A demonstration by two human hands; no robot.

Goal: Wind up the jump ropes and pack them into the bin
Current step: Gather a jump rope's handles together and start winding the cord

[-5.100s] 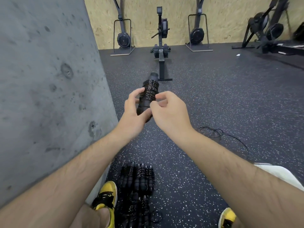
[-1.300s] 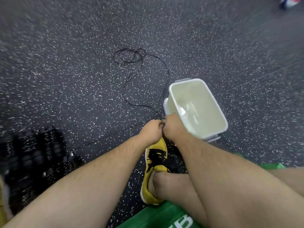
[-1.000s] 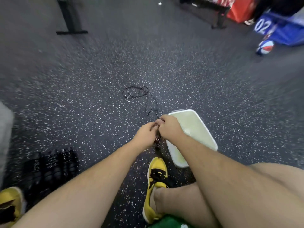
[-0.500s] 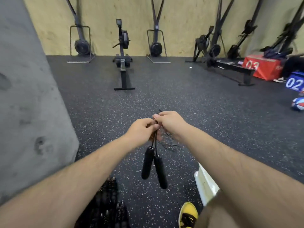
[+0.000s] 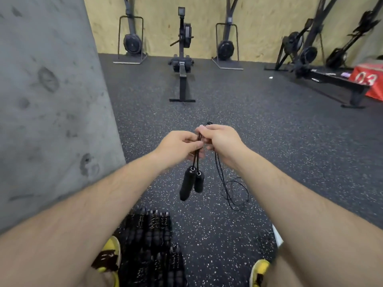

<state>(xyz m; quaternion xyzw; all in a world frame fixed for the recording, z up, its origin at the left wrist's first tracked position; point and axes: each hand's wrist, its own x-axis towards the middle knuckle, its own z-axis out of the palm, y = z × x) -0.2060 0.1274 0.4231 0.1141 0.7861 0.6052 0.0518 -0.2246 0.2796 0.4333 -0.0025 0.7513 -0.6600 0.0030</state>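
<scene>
Between your hands hangs the jump rope (image 5: pixel 219 172), its two black handles (image 5: pixel 191 183) dangling side by side. Your left hand (image 5: pixel 178 147) and right hand (image 5: pixel 219 139) both pinch the cord near its top. Its slack loops (image 5: pixel 236 193) trail to the floor (image 5: pixel 290 141); start winding carelessly and they could knot or snag. Those swinging handles may also twist the cord. Only a sliver of the bin (image 5: pixel 277 235) shows beside your right arm.

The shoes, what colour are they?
The shoes are yellow with black markings, seen in the head view.
</scene>
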